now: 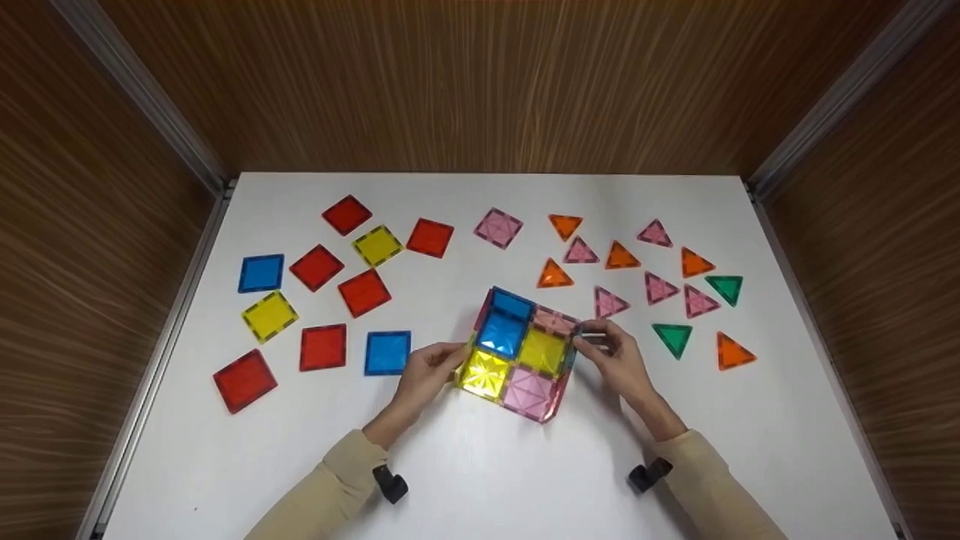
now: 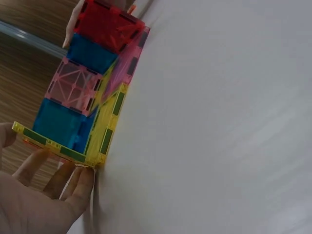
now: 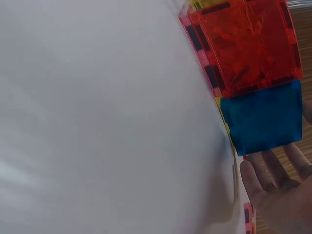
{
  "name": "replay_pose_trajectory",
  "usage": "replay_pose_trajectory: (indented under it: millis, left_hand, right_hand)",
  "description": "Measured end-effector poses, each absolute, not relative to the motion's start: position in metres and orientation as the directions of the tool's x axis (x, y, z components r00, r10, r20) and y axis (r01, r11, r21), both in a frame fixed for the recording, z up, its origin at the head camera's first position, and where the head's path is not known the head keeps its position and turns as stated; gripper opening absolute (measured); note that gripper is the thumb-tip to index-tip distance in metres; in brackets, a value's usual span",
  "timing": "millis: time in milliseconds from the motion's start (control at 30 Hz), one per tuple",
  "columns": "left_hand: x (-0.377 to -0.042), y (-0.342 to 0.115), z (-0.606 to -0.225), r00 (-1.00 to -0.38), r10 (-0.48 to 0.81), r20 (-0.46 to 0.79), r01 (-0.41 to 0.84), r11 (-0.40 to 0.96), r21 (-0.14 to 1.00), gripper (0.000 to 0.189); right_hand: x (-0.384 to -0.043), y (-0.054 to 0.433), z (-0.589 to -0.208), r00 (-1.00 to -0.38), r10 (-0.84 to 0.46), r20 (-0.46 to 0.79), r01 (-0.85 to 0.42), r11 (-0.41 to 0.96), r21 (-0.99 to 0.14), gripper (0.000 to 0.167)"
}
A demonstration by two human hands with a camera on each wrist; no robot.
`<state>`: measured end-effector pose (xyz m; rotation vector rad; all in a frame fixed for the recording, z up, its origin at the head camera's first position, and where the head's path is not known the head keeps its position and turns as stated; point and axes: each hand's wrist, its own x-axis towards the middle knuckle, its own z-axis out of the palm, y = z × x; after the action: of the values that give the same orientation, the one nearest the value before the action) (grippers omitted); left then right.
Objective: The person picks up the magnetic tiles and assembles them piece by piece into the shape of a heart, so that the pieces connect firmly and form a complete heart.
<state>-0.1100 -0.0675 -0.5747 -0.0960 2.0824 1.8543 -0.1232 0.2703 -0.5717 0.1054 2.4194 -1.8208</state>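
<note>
Tile box: see-through blue, yellow, pink and red tiles joined into a boxy thing (image 1: pixel 544 351), sitting around mid-counter between both hands and turned at an angle; can't really tell if it's resting flat or slightly lifted.
Left hand: this hand (image 1: pixel 424 375) has its left side, fingers gripping a yellow edge tile (image 2: pixel 53 145).
Right hand: this one (image 1: pixel 619 367) is pinching the box's far right corner, thumb and fingers on a blue side tile (image 3: pixel 265 117).
Squares on the left: loose bunch, so six red squares (image 1: pixel 323 347), two yellow squares (image 1: pixel 270 316) and two blue squares (image 1: pixel 388 352), one blue just left of the left hand.
Pink square: lone one (image 1: pixel 499 228), far side, roughly middle.
Triangles on the right: five orange triangles (image 1: pixel 733 351), five pink triangles (image 1: pixel 660 288), two green triangles (image 1: pixel 672 340), all scattered beyond the right hand.
Arms: tan sleeves (image 1: pixel 319 495) with a black gadget (image 1: pixel 390 484) by each wrist.
Setup: white counter (image 1: pixel 510 480), wood-grain panels (image 1: pixel 480 82) far, left and right.
</note>
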Motion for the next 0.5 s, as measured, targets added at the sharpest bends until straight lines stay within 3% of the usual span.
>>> replay_pose_trajectory:
  millis: [267, 500]
  left_hand:
    - [-0.083, -0.071, -0.568, -0.921, 0.092, -0.38, -0.368, 0.122, 0.922, 0.051]
    - [-0.079, -0.064, -0.569, -0.909, 0.076, -0.41, -0.405, 0.077, 0.911, 0.054]
  right_hand:
    - [-0.168, 0.269, -0.56, -0.975, -0.131, -0.182, 0.125, 0.359, -0.925, 0.049]
    - [-0.187, 0.265, -0.559, -0.922, -0.204, -0.33, 0.244, 0.356, -0.902, 0.042]
